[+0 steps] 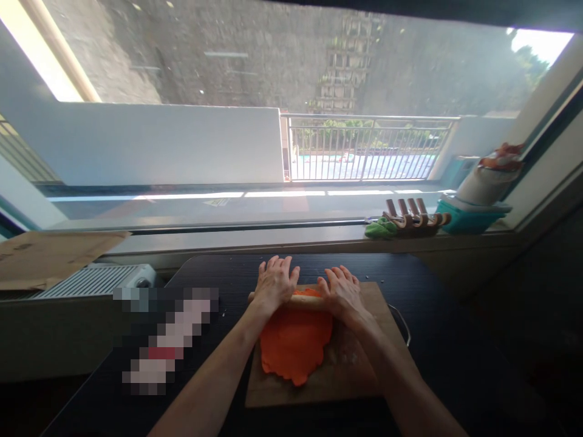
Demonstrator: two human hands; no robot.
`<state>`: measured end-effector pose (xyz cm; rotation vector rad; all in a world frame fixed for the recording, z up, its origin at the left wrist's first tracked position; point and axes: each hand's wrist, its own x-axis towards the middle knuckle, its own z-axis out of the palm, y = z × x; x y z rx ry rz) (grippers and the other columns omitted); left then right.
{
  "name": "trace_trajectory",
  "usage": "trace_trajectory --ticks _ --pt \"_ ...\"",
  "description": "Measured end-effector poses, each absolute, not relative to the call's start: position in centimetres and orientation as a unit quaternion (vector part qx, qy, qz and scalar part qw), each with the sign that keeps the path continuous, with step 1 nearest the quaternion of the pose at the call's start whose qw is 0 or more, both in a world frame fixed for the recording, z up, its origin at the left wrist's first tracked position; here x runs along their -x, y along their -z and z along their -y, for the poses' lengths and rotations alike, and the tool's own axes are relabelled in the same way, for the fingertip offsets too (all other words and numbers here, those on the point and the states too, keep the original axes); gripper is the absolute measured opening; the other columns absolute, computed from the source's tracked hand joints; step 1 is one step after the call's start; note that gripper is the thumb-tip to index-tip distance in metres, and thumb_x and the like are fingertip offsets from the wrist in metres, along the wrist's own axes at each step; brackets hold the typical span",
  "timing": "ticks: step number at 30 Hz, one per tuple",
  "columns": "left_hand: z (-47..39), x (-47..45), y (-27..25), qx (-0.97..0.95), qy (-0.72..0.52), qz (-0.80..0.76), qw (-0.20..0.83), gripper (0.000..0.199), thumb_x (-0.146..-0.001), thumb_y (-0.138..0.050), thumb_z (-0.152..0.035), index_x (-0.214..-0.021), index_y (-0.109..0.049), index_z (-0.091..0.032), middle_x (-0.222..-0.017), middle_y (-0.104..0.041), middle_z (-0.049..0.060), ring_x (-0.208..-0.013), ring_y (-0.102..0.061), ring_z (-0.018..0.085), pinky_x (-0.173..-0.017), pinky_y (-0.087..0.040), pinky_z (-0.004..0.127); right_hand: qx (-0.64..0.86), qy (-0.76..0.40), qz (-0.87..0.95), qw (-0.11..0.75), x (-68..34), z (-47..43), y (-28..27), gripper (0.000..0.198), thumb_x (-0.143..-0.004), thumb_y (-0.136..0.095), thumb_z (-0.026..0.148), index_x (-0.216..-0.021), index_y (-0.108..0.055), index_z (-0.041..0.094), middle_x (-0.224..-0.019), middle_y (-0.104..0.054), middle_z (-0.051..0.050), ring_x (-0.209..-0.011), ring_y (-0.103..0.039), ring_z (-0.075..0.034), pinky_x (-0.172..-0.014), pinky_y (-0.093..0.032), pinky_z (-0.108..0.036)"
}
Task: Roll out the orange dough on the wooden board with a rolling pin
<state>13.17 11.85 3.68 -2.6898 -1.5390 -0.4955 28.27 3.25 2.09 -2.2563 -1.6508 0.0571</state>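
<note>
A sheet of orange dough [296, 345] lies flattened with an uneven edge on a wooden board [354, 383]. Across its far part runs a light wooden rolling pin [308, 301]. My left hand [276, 283] rests its palm on the pin's left part, fingers stretched forward and apart. On the right part lies my right hand [344, 295], palm down, its fingers also extended past the pin. Neither hand's fingers wrap around it. Parts of the pin are hidden under both hands. A little dough shows beyond the pin, between the hands.
The board sits on a dark table [218, 346], with a metal handle [403, 325] at its right side. A blurred-out item [173, 340] lies at left. Beyond are a radiator [95, 280], cardboard [54, 258], and a windowsill with a brown rack [410, 220] and teal container [473, 215].
</note>
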Motion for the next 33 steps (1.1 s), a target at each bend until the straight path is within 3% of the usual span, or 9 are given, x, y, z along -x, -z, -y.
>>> trace_trajectory --ticks 3,10,19,23,28,33 --pt "-11.1 -12.7 -3.5 0.860 0.156 0.487 -0.002 0.048 -0.094 -0.030 -0.040 -0.129 -0.052 -0.015 -0.128 -0.060 0.013 -0.127 -0.044 0.028 -0.105 -0.031 0.048 0.788 -0.010 0.589 0.180 -27.9 -2.2 -2.1 0.043 -0.094 -0.035 0.041 -0.123 -0.058 0.018 -0.134 -0.053 -0.009 -0.132 -0.035 -0.028 -0.105 -0.027 -0.044" --pt "-5.8 -8.6 -2.8 0.906 0.136 0.401 0.009 0.049 -0.093 -0.035 -0.044 -0.134 -0.048 -0.023 -0.135 -0.055 0.007 -0.134 -0.036 0.027 -0.112 -0.020 0.050 0.712 0.047 0.671 0.200 -25.9 4.3 -1.1 0.043 -0.094 -0.035 0.042 -0.125 -0.057 0.022 -0.137 -0.051 -0.005 -0.136 -0.028 -0.025 -0.111 -0.017 -0.043" --pt "-12.9 -13.4 -3.5 0.866 0.120 0.485 -0.009 0.050 -0.094 -0.029 -0.042 -0.130 -0.051 -0.016 -0.131 -0.058 0.012 -0.129 -0.042 0.029 -0.106 -0.028 0.051 0.790 -0.057 0.591 0.150 -28.8 -4.6 -3.2 0.040 -0.095 -0.034 0.042 -0.115 -0.061 0.020 -0.125 -0.059 -0.009 -0.129 -0.037 -0.028 -0.101 -0.029 -0.045" --pt "-11.3 -12.3 -3.3 0.873 0.122 0.471 -0.012 0.050 -0.094 -0.028 -0.042 -0.130 -0.051 -0.016 -0.130 -0.059 0.011 -0.129 -0.042 0.028 -0.105 -0.028 0.050 0.779 -0.037 0.604 0.162 -28.1 -2.6 -3.0 0.039 -0.095 -0.034 0.041 -0.114 -0.061 0.021 -0.125 -0.059 -0.008 -0.129 -0.037 -0.027 -0.102 -0.028 -0.044" --pt "-6.7 -9.5 -2.7 0.895 0.119 0.429 0.007 0.048 -0.093 -0.032 -0.044 -0.133 -0.050 -0.023 -0.133 -0.058 0.006 -0.132 -0.038 0.027 -0.110 -0.021 0.049 0.729 0.003 0.663 0.172 -26.7 2.4 -2.0 0.038 -0.096 -0.031 0.042 -0.117 -0.059 0.026 -0.134 -0.053 -0.005 -0.134 -0.031 -0.026 -0.108 -0.020 -0.042" --pt "-9.3 -11.0 -3.0 0.889 0.129 0.440 0.011 0.048 -0.094 -0.031 -0.043 -0.130 -0.052 -0.020 -0.133 -0.057 0.008 -0.131 -0.038 0.027 -0.109 -0.022 0.050 0.759 -0.011 0.635 0.143 -27.9 -1.3 -2.4 0.041 -0.096 -0.032 0.042 -0.120 -0.059 0.023 -0.136 -0.050 -0.009 -0.132 -0.032 -0.027 -0.106 -0.022 -0.045"
